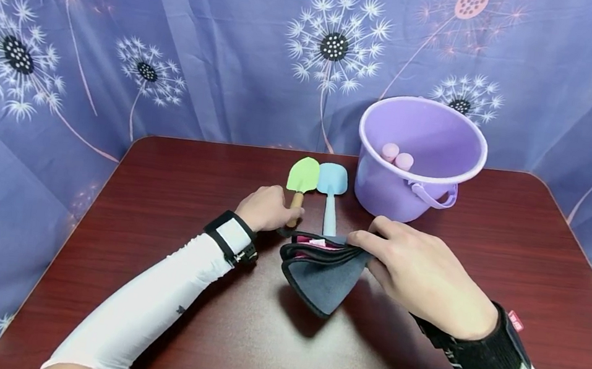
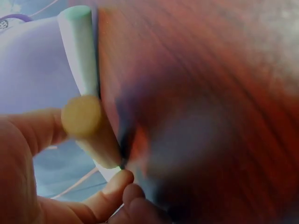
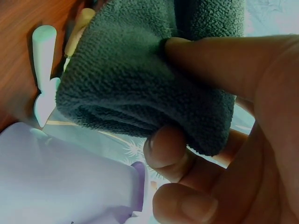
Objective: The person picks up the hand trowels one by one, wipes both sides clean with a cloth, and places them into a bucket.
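Observation:
A small shovel with a lime-green blade (image 1: 303, 174) and a wooden handle (image 2: 86, 116) lies on the table. My left hand (image 1: 269, 209) is at that handle, thumb against one side and curled fingers close to the other. Whether the fingertips touch it is hard to see. Beside it lies a light-blue shovel (image 1: 333, 180), its pale handle pointing toward me. My right hand (image 1: 419, 272) pinches a folded dark grey cloth (image 1: 325, 279) between thumb and fingers, above the table. The cloth has black edges, fuzzy fabric (image 3: 126, 60), and a bit of pink and white inside its folds.
A purple bucket (image 1: 392, 194) stands at the back right of the dark red wooden table (image 1: 191, 171), its handle hanging at the front. Two pink rounded objects (image 1: 404, 161) show inside it. Behind the table hangs a blue curtain (image 1: 238, 27) with dandelion prints.

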{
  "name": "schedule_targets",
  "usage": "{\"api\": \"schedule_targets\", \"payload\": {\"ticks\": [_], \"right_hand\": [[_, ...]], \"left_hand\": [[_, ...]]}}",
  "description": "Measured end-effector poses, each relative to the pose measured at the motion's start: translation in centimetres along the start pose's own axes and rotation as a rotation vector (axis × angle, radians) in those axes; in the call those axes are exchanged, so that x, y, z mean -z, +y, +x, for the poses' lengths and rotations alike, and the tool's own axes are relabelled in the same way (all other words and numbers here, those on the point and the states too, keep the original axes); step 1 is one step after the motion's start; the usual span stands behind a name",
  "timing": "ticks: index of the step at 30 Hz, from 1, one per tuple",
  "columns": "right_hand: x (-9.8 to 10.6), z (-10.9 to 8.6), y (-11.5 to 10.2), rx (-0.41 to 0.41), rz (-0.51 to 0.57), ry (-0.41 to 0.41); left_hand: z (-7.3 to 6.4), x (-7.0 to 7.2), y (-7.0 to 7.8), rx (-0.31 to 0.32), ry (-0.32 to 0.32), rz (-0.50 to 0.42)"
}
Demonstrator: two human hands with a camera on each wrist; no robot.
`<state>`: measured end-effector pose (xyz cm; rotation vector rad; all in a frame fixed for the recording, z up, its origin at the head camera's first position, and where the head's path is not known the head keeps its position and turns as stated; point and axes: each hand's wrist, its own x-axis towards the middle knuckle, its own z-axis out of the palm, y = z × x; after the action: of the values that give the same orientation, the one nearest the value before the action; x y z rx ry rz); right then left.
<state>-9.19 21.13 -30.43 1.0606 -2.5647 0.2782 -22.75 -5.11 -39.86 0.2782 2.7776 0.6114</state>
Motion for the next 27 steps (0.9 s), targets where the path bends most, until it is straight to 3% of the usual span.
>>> {"api": "schedule_targets", "payload": {"ticks": [6,15,23,27], "right_hand": [[0.0,0.0,0.0,-0.002,0.003,-0.006],[-0.2,-0.1,0.0,-0.014,0.005,-0.016],[-0.2,0.1,0.0,-0.02,0.006,-0.012],[-0.2,0.1,0.1,-0.018,0.005,-0.004]], "left_hand": [[-0.6,0.2,-0.2,-0.023,0.045,0.012],[-0.8,0.6,-1.3,-0.015,0.035,-0.018],[-1.9,1.0,-2.3,-0.033,0.161,-0.003],[-3.1,1.3,-2.7,-0.074,0.268,0.023]]}}
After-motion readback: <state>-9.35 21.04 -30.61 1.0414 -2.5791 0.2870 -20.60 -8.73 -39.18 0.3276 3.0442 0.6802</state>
